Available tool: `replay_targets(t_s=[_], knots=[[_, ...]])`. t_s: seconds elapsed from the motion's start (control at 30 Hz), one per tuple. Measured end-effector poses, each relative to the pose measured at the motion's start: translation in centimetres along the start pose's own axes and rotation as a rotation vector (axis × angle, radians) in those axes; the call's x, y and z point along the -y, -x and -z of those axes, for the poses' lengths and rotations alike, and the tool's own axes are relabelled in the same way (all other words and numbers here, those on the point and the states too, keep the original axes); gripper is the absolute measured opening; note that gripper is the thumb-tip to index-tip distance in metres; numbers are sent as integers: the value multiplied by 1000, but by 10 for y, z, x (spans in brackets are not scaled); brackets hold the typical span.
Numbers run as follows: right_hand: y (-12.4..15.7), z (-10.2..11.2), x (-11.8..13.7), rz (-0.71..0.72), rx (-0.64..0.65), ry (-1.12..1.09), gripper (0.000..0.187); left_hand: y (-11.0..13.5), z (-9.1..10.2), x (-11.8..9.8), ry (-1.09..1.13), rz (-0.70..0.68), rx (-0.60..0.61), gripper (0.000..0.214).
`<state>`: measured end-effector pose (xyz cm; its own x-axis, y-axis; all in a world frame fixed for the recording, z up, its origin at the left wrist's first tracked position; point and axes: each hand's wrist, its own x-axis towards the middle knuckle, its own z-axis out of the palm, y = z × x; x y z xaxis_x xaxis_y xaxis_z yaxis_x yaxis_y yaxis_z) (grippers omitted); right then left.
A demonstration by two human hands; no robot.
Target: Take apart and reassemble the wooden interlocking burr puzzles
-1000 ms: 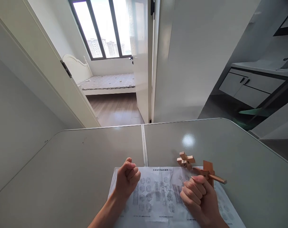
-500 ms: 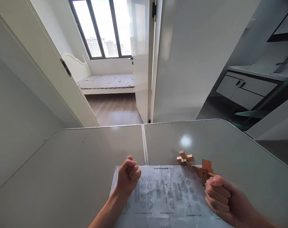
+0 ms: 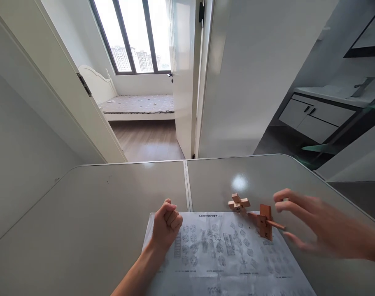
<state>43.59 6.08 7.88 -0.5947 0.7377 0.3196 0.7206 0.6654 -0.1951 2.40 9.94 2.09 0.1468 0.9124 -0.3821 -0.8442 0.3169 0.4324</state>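
My left hand (image 3: 167, 224) is closed in a fist over the left side of a printed instruction sheet (image 3: 206, 250); nothing shows inside it. At the right, my right hand (image 3: 317, 218) is slightly blurred, its fingers apart and holding nothing. Just left of those fingers stands a reddish-brown wooden interlocking puzzle (image 3: 265, 224) of flat pieces, with a thin stick poking out toward the hand. Dark marks show on its front piece. Behind and left of it, a paler wooden burr puzzle (image 3: 238, 203) of crossed blocks sits by the sheet's top edge.
The grey table (image 3: 97, 218) has a pale seam (image 3: 187, 185) down its middle and a raised rim. Beyond it are an open door (image 3: 184, 82), a bed (image 3: 140, 105) and, at the right, a washbasin cabinet (image 3: 317, 115).
My right hand has let go of the reddish-brown puzzle, opened and moved up and to the right. The puzzle's stick is now uncovered. My left fist has barely moved.
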Motion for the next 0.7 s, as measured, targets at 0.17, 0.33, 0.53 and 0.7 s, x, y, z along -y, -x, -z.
replay_targets(t_s=[0.17,0.33,0.53,0.7], knots=[[1,-8,-22,263,168,71,58,0,-2,-1,13,-1,1,61],[-10,-14,-35,282,267,68,72,0,-2,0,22,3,-6,61],[-28,-13,-43,192,367,-22,52,-2,0,1,30,5,-5,60],[-33,-17,-44,122,434,-86,57,-2,2,2,36,7,-12,59]])
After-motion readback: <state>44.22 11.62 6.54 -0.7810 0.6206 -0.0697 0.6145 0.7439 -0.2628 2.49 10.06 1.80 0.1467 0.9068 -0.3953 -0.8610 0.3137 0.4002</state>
